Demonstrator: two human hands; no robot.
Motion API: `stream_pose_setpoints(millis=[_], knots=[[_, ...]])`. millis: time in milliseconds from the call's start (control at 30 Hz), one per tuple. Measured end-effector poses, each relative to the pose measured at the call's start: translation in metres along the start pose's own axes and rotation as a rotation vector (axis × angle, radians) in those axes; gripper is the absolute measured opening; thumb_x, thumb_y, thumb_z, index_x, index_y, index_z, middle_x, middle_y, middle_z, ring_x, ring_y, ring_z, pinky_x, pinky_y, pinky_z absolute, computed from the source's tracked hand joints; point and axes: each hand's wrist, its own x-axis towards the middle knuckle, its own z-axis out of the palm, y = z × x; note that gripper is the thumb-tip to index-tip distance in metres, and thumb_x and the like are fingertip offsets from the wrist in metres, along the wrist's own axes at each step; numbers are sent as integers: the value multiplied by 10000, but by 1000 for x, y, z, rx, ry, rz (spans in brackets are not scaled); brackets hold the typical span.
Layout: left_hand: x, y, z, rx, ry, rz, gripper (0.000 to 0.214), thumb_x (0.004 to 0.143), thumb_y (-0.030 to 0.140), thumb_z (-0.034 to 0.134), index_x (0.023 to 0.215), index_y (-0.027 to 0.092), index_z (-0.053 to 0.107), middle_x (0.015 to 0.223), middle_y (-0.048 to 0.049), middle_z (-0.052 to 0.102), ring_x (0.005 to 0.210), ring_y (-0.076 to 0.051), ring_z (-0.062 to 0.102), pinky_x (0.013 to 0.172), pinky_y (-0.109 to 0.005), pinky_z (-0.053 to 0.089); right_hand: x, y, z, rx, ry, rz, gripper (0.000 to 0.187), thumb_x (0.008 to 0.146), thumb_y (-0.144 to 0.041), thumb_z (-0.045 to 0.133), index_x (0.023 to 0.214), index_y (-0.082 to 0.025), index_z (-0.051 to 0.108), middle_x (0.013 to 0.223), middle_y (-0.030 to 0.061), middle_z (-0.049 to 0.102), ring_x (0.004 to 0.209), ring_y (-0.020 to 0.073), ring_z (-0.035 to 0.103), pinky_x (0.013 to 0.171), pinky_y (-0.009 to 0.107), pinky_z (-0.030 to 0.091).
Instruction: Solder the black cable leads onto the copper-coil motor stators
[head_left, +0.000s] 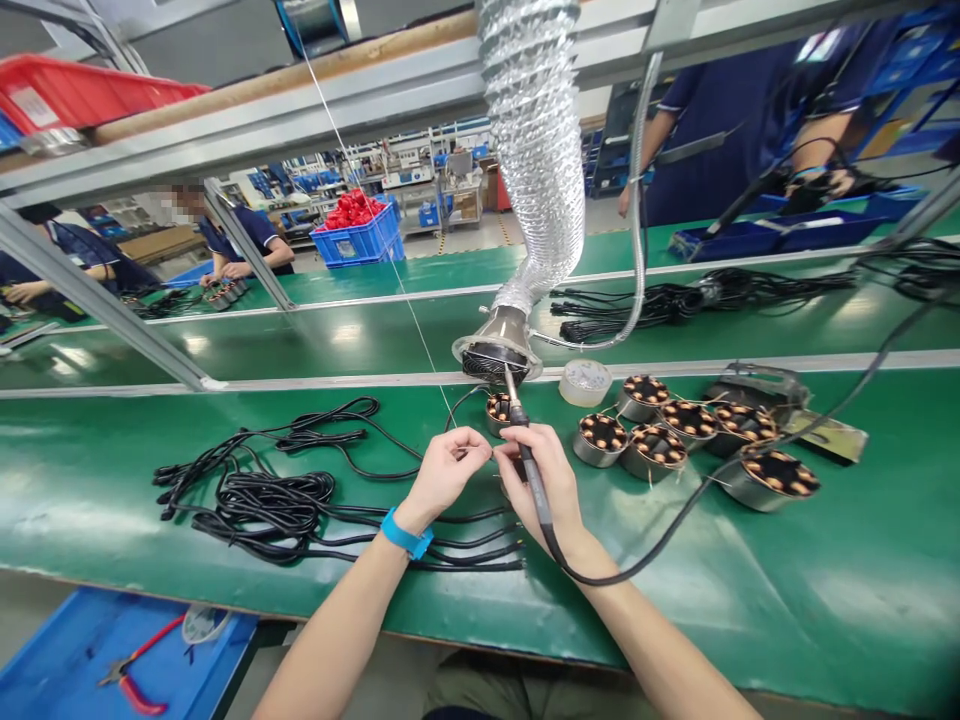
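A soldering iron (534, 480) lies across my right hand (551, 475), its tip pointing up and away beneath the fume hood (499, 345). My left hand (448, 468), with a blue band at the wrist, is closed in a pinch on the thin solder wire (411, 300) that runs down from a spool (319, 22). The fingertips of both hands nearly meet; what lies between them is too small to make out. Just beyond them stands a motor stator (498, 412) with copper windings, partly hidden by my hands and the iron. A black cable leads toward it from the left.
Bundled black cables (274, 510) lie at left. Several stators (651, 452), a tape roll (585, 382) and a metal tape dispenser (757, 385) sit at right. A silver duct (536, 150) hangs centrally. Red-handled pliers (135, 672) rest in a blue tray (60, 650). Co-workers are across the bench.
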Motion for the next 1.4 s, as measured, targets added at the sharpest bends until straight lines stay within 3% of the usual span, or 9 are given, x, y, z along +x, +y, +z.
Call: stream_pose_setpoints(millis=[200, 333, 467, 700, 1133, 1400], knots=[[6, -8, 6, -53, 133, -13, 138, 790, 255, 663, 716, 140, 653, 708, -11, 635, 698, -128, 541, 706, -243, 418, 6, -1, -14, -75, 181, 92, 207, 949, -210, 569, 1143, -234, 636, 993, 45, 636, 825, 163, 657, 813, 320, 545], [10, -11, 10, -62, 131, -25, 151, 796, 271, 667, 725, 138, 668, 721, -16, 652, 708, -127, 549, 711, -242, 412, 2, 5, -25, -27, 301, 183, 206, 977, -309, 528, 992, -193, 698, 713, 9, 634, 597, 145, 618, 599, 272, 519], [14, -14, 14, -65, 123, -35, 163, 799, 285, 673, 735, 136, 676, 728, -20, 655, 715, -130, 549, 717, -246, 411, -5, 10, -31, -46, 291, 109, 300, 975, -302, 494, 776, -188, 687, 628, 15, 630, 576, 159, 631, 565, 274, 500], [15, -16, 16, -68, 131, -49, 181, 798, 302, 685, 733, 134, 670, 713, -14, 633, 695, -125, 528, 702, -245, 404, -2, 1, -31, -32, 215, -6, 300, 952, -221, 489, 712, -189, 665, 613, -4, 641, 538, 136, 616, 563, 267, 479], [16, -17, 15, -73, 125, -30, 190, 810, 317, 686, 740, 141, 679, 725, -14, 634, 704, -129, 531, 705, -248, 406, -6, 7, -27, 26, 208, 123, 316, 958, -274, 489, 720, -188, 677, 615, 7, 633, 544, 147, 612, 521, 262, 454], [16, -13, 16, -64, 125, -42, 186, 805, 311, 684, 733, 140, 680, 732, -22, 651, 713, -136, 550, 714, -251, 417, -9, 8, -28, 47, 304, 173, 325, 951, -313, 492, 738, -173, 694, 507, -10, 543, 431, 132, 518, 463, 262, 408]])
